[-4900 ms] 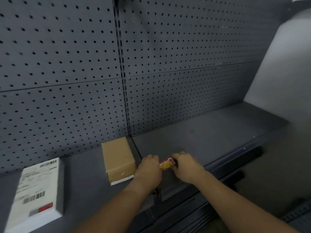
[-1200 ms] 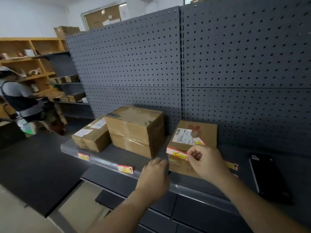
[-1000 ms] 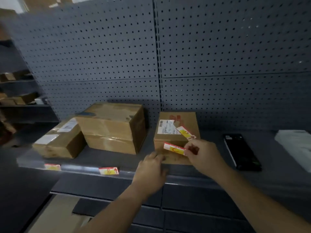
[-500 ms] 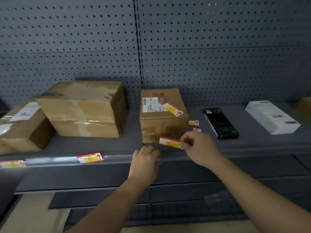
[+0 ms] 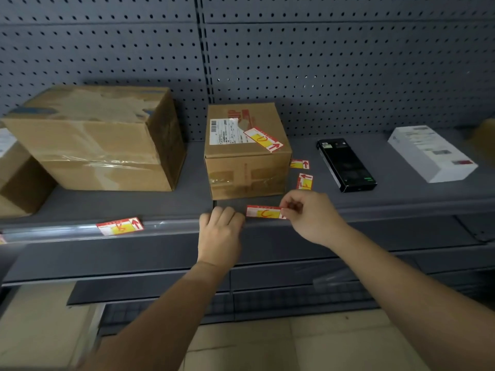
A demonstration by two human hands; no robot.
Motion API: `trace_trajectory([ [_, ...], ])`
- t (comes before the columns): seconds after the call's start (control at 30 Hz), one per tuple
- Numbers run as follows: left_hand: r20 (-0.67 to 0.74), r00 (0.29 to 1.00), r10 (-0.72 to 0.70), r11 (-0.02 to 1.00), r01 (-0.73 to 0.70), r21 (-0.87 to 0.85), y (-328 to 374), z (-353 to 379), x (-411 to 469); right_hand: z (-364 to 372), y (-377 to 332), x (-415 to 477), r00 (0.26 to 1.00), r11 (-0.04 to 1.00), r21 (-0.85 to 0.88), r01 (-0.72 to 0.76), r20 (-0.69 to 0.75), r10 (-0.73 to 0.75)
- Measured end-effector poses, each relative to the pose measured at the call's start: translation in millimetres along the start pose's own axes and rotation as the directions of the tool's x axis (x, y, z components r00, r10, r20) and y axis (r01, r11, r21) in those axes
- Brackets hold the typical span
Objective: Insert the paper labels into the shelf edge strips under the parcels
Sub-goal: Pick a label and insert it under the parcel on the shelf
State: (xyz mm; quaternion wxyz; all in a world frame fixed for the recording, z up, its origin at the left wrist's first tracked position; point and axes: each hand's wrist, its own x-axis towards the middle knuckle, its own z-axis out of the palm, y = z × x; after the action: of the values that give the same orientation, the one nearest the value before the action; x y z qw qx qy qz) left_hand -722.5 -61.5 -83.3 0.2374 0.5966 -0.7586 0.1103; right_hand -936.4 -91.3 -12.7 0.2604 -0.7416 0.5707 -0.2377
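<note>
Right hand covers the right end of the held label; its arrow mostly hidden. Left hand: fingers curl over the shelf edge strip, tips out of sight. Leftmost parcel cut by the left edge. Brown item at far right cut off, kind unclear. Print on the small box's shipping sticker and on the white box too small to read. One loose label partly tucked behind the small box.
</note>
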Motion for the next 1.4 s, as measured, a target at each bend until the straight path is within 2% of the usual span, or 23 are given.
trace_trajectory([
  [0.2,-0.021,1.0,-0.009,0.996,0.007,-0.093,-0.7,-2.4,-6.2,9.0,-6.3,8.1,0.986,0.979,-0.129,0.159,0.069,-0.151],
  [0.43,-0.004,1.0,0.009,0.986,-0.01,-0.168,-6.0,-4.7,-6.6,17.5,-7.1,4.3,0.965,0.935,-0.239,0.261,0.086,-0.247],
  [0.63,0.03,1.0,0.005,0.982,0.001,-0.188,-6.1,-10.8,-5.7,28.6,4.5,-3.6,0.947,0.882,-0.357,0.306,0.016,-0.322],
  [0.77,0.03,0.999,-0.028,0.984,0.033,-0.173,-4.1,-23.3,-2.7,18.8,-1.0,-7.5,0.948,0.922,-0.277,0.269,-0.093,-0.304],
  [0.93,-0.04,0.999,-0.025,0.986,0.019,-0.163,4.8,-65.0,32.8,-14.6,-29.5,-2.5,0.944,0.947,-0.169,0.273,-0.144,-0.298],
  [1.03,-0.06,0.998,-0.012,0.992,0.004,-0.13,11.1,-94.7,65.7,-38.7,-49.1,5.6,0.932,0.943,-0.17,0.286,-0.181,-0.315],
  [1.2,0.009,1.0,-0.009,0.998,0.01,-0.068,17.1,-136.6,105.9,-75.8,-78.9,17.4,0.924,0.943,-0.194,0.269,-0.223,-0.309],
  [1.4,0.0,0.999,-0.046,0.996,0.046,-0.076,19.3,-154.7,120.9,-95.3,-87.1,22.7,0.92,0.941,-0.217,0.261,-0.24,-0.31],
])
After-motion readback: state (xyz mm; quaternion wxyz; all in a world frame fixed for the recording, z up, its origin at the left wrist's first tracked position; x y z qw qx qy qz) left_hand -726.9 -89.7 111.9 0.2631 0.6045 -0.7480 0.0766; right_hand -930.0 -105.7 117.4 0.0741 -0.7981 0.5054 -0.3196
